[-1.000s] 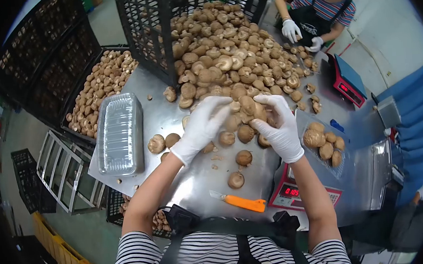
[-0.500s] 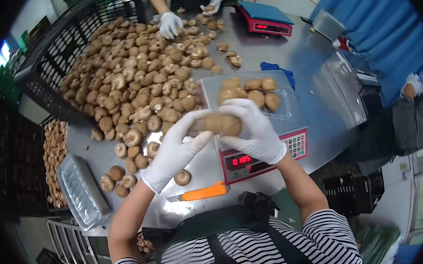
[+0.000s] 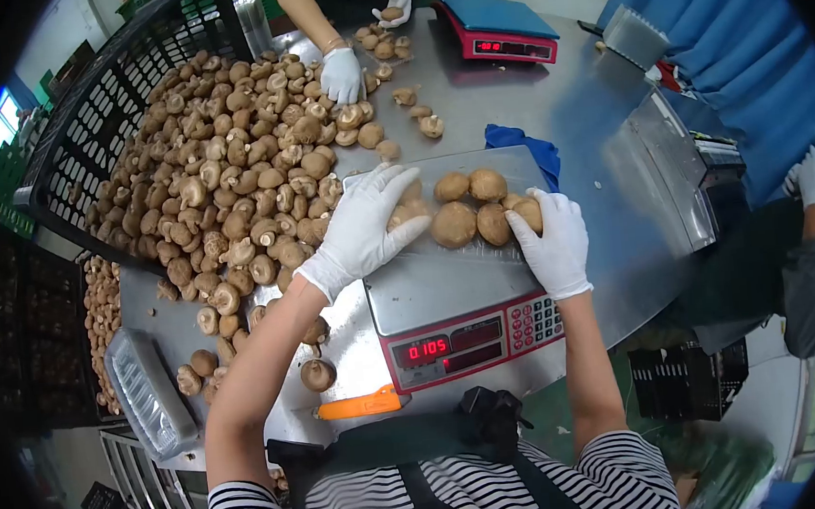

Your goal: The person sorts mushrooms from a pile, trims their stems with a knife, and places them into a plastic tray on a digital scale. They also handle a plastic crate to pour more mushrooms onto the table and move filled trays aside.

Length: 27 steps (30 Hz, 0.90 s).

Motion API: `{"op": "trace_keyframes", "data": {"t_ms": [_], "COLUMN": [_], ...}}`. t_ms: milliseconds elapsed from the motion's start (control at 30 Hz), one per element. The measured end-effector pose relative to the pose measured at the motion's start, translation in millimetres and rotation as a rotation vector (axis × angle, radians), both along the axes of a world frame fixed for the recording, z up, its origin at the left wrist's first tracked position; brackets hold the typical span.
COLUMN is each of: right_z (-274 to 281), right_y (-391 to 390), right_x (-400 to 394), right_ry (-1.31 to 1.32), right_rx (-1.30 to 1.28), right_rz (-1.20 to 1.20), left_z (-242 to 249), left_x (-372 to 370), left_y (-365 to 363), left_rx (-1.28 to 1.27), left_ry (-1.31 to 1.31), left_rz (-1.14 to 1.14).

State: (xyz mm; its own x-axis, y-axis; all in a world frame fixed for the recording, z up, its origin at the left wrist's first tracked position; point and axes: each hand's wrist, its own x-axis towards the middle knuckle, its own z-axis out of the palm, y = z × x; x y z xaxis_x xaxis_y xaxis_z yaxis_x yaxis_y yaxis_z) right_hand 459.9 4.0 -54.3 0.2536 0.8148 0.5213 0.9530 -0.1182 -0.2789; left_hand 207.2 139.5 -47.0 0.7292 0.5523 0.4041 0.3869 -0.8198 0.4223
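Note:
Both of my hands wear white gloves and are over the scale [image 3: 401,298], whose red display reads 0.105. A clear plastic tray [image 3: 492,253] on it holds several brown shiitake mushrooms [image 3: 454,225], caps up. At the tray's left end, my left hand [image 3: 364,224] curls its fingers and thumb around a slightly blurred shiitake mushroom [image 3: 408,218]. On the right end, my right hand [image 3: 556,245] grips another shiitake mushroom [image 3: 527,213] between thumb and fingers, beside the ones in the tray.
A large mushroom heap [image 3: 228,163] spills from a black crate [image 3: 119,110] on the left. An orange-handled knife [image 3: 357,405], empty clear trays [image 3: 149,394] and a blue cloth [image 3: 528,149] lie around. Opposite, a co-worker's gloved hand [image 3: 342,76] touches the heap near a second scale [image 3: 495,32].
My hands have parted from holding mushrooms together above the scale and come down to opposite ends of the tray. The co-worker's hand has shifted on the heap. The view has moved slightly.

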Motion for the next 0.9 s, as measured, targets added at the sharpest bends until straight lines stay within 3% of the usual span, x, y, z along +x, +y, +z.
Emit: {"op": "trace_keyframes", "data": {"t_ms": [67,233,400,500,533,633,733,900], "right_z": [9,5,28,51,48,52,45,44], "right_y": [-4,-13,0,27,38,57,65,62], "right_x": [-3,10,8,-1,0,3,14,22], "right_ry": [0.028,0.031,0.121,0.129,0.088,0.026,0.319,0.475], "right_rx": [-0.14,-0.168,-0.046,-0.151,-0.164,-0.319,-0.372,-0.346], "right_rz": [0.024,0.201,0.163,0.223,0.254,0.316,0.383,0.459], "left_z": [-5,-3,0,5,9,23,15,22], "left_x": [-1,2,2,8,13,32,45,47], "left_y": [-5,-13,-13,-13,-12,-3,5,10], "left_rx": [-0.001,-0.118,-0.184,0.176,0.188,-0.049,0.0,-0.206], "left_ry": [-0.022,-0.112,-0.095,-0.084,-0.076,-0.094,0.09,0.114], "left_rz": [0.038,0.076,0.094,0.183,0.207,0.08,0.055,0.132]}}
